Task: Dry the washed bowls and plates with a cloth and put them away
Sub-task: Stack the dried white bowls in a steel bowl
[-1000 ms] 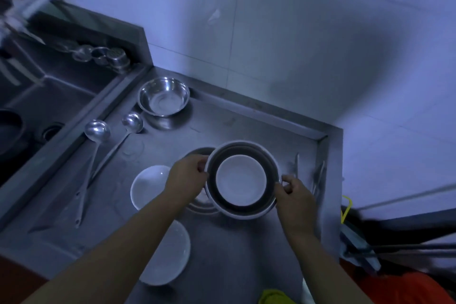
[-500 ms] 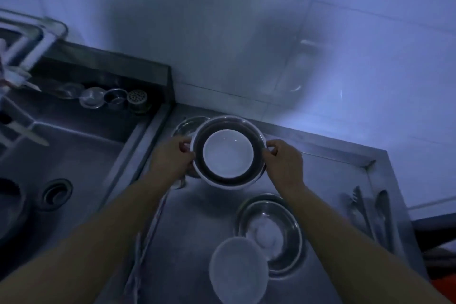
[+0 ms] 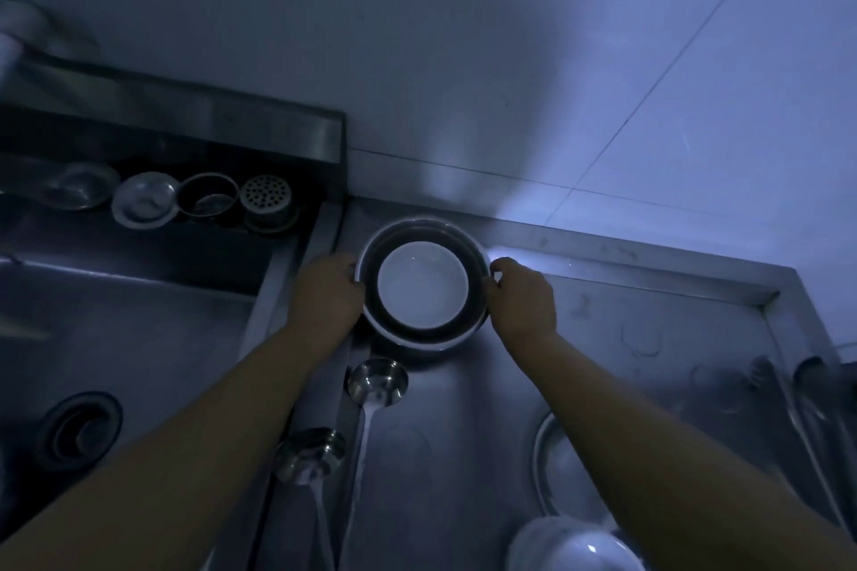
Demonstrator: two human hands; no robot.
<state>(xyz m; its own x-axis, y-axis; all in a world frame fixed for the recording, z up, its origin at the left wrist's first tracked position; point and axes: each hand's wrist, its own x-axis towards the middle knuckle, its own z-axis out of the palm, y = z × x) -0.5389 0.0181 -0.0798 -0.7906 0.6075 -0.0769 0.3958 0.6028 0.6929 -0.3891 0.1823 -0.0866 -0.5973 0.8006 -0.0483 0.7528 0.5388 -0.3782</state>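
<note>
Steel bowl [image 3: 423, 329], white-rimmed, dark inside, held at the far left corner of the steel counter [image 3: 626, 338], just right of the sink's edge; whether it rests on the counter or hangs just above cannot be told; white bowl [image 3: 423, 288] nested inside it, upright; left hand [image 3: 324, 297] grips the steel bowl's left rim, fingers curled round the edge; right hand [image 3: 521, 297] grips the right rim, thumb and fingers curled on it; two ladles, the nearer-bowl ladle [image 3: 378, 383] just below the held bowl, the second ladle [image 3: 310, 454] lower left, on the ridge between counter and sink; sink [image 3: 139, 338] at left, drain [image 3: 79, 429] in its floor; strainer [image 3: 268, 199] and small steel cups [image 3: 144, 204] on the sink's back ledge; steel basin [image 3: 549, 468] partly hidden under the right forearm; white dish [image 3: 575, 545] at bottom edge; tongs [image 3: 807, 422] at the counter's right edge, blurred; tiled wall [image 3: 510, 60] behind.
</note>
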